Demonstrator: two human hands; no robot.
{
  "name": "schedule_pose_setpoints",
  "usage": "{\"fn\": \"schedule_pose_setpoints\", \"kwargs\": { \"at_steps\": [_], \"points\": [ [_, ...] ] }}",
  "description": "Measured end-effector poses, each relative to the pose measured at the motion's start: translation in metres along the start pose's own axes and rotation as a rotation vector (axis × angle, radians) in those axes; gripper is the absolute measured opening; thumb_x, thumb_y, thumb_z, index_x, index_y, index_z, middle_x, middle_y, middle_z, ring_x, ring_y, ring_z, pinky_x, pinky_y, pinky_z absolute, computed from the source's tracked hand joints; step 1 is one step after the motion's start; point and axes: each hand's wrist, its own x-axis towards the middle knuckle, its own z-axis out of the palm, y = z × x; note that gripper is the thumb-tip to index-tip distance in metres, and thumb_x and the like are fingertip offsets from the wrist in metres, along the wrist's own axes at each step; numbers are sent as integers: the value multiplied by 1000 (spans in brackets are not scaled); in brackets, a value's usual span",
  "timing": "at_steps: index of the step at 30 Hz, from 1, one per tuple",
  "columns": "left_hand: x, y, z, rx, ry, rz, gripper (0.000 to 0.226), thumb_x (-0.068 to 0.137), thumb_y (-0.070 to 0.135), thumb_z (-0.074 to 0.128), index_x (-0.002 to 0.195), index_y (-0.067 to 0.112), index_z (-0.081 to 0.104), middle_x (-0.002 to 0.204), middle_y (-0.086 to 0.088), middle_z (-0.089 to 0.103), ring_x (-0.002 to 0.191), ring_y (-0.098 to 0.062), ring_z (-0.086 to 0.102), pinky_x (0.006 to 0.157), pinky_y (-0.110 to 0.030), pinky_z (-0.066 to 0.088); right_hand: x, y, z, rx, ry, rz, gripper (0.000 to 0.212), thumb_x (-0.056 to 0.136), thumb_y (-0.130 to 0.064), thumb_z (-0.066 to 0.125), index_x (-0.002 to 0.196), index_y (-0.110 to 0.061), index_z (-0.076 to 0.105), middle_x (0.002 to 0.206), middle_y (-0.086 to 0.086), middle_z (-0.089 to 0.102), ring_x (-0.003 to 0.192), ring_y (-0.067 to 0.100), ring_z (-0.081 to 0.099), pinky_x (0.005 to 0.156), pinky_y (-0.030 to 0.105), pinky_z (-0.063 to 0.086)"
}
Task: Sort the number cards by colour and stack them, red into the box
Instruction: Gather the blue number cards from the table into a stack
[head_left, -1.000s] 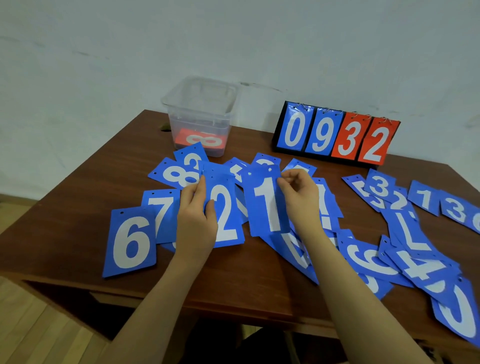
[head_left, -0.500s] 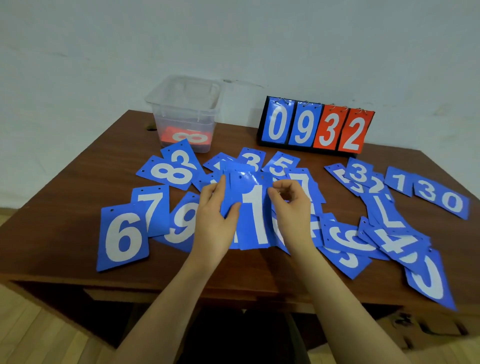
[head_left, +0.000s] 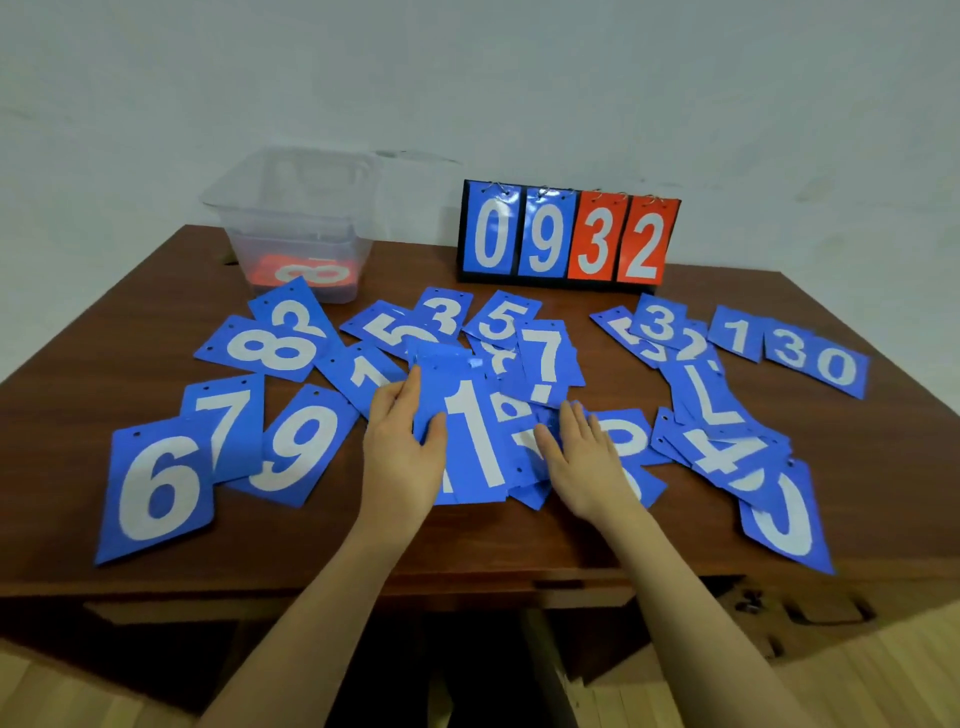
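Several blue number cards lie scattered over the brown table (head_left: 519, 540). My left hand (head_left: 400, 452) grips the left edge of a small stack of blue cards topped by a "1" (head_left: 472, 436). To the right of that stack my right hand (head_left: 582, 462) rests flat, fingers spread, on other blue cards. A clear plastic box (head_left: 296, 218) at the back left holds red cards, a red "8" (head_left: 309, 274) on top. Blue "6" (head_left: 156, 488), "7" (head_left: 223, 421) and "9" (head_left: 301, 447) lie at the left.
A black flip scoreboard (head_left: 569, 234) stands at the back, showing blue 0 and 9, red 3 and 2. More blue cards (head_left: 727, 405) overlap in a heap at the right, one "0" (head_left: 784, 519) near the front edge. A white wall is behind.
The "2" and "1" cards were brought together into one stack held by my left hand. My right hand let go of the "1" and dropped onto the cards at the right.
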Motion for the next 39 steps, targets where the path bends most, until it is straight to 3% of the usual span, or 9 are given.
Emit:
{"fn": "schedule_pose_setpoints", "kwargs": {
  "at_steps": [2,4,8,14,25,28,31,35,39],
  "points": [
    [-1,-5,-4,16,24,35,53,92,12,53,141,14,34,126,-5,42,101,-9,50,74,-14,51,7,-15,6,257,-6,-47,56,100,-46,29,146,-15,22,139,-12,36,129,12,35,108,36,25],
    [0,-8,-8,32,43,82,51,90,6,54,139,8,37,122,-10,45,89,-8,49,66,-2,44,12,-28,9,473,14,-57,39,98,-37,37,128,-13,34,107,-18,39,96,2,39,88,27,32],
    [8,-12,-13,35,47,75,51,90,6,55,138,8,38,124,-9,45,88,-7,51,62,1,40,17,-26,-5,197,173,-119,55,92,-19,50,144,-17,31,150,1,28,136,24,27,111,44,20],
    [13,-5,-2,-22,-26,36,50,92,11,52,140,18,36,112,3,43,79,2,53,51,-4,42,26,8,-31,-60,10,-41,78,83,-51,61,144,-19,25,148,-1,35,142,18,24,116,46,-5],
    [11,-2,1,-24,-19,-16,52,93,13,50,142,20,33,119,2,42,93,-5,52,51,0,41,13,5,-32,-224,79,-33,78,67,-76,59,124,-24,45,126,1,41,124,27,34,110,45,15],
    [7,-4,-6,-30,0,16,50,93,12,50,141,17,36,113,8,37,87,8,51,53,0,42,10,2,-32,-82,187,-61,41,80,-50,65,108,-25,51,112,-5,45,118,22,39,105,38,16],
    [7,-6,-10,-9,8,1,50,94,12,49,141,17,34,121,5,39,93,-4,53,54,-4,45,5,-2,-35,81,308,-121,12,87,-27,62,94,-23,53,99,-8,54,105,17,49,95,32,18],
    [5,-7,-13,45,35,7,52,95,13,48,143,18,30,140,-5,37,127,-18,41,92,-23,46,-6,-15,-39,440,496,-178,7,89,-18,63,89,-17,55,83,-10,57,83,8,55,82,30,46],
    [5,-5,-14,65,38,8,53,95,14,46,144,19,27,144,-5,33,135,-19,32,100,-28,42,-20,-41,-42,767,656,-92,7,89,-18,63,91,-16,57,85,-7,58,83,12,55,70,23,46]
  ]
}}
